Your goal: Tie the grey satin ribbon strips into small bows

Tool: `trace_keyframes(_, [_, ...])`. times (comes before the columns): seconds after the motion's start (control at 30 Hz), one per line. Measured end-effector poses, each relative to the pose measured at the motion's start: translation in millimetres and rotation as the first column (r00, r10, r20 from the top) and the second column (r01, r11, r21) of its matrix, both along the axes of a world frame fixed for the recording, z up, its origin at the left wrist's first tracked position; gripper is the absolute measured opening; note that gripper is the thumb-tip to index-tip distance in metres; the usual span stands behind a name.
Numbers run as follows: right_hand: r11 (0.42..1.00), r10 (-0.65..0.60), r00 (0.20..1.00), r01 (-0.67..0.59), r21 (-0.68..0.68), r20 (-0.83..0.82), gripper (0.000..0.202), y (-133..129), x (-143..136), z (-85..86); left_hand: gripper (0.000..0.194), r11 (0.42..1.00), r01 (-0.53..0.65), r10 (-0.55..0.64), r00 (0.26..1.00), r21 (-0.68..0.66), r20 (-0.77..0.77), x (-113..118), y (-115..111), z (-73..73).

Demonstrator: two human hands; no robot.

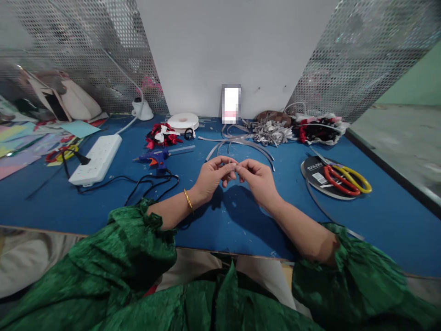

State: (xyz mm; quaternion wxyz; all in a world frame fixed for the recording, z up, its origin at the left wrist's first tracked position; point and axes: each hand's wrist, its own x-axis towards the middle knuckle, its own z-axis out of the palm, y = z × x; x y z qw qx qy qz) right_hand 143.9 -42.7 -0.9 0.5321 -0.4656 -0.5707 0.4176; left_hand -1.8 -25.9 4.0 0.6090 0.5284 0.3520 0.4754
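My left hand (pixel 212 178) and my right hand (pixel 259 180) meet above the middle of the blue table, thumbs and forefingers pinched together at the tips. Whatever sits between them is small and mostly covered; a pale bit shows, too little to name. Just beyond the fingers lie loose grey ribbon strips (pixel 259 146), curving over the tabletop. Behind these is a heap of short grey ribbon pieces (pixel 272 132). A blue glue gun (pixel 159 157) with a clear glue stick rests left of my left hand.
Scissors (pixel 358 180) with red and yellow handles lie on a black ribbon spool (pixel 312 171) at right. On the left are a white power strip (pixel 98 158) and looping black cord. Red and black bows (pixel 161 134), a white spool (pixel 183 121) and a blurred-out upright screen (pixel 231 105) stand farther back.
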Motion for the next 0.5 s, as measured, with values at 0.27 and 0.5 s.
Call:
trace_keyframes(0.27, [0.993, -0.117, 0.988, 0.115, 0.025, 0.096, 0.019, -1.4, -1.9, -2.1, 0.032, 0.993, 0.028, -0.014, 0.992, -0.115, 0.123, 0.8, 1.5, -5.1])
trace_keyframes(0.5, [0.955, -0.229, 0.925, 0.154, 0.253, 0.303, 0.021, -1.3, -3.0, -7.0, 0.027, 0.991, -0.086, 0.093, 0.994, -0.104, 0.064, 3.0, 0.2, -7.9])
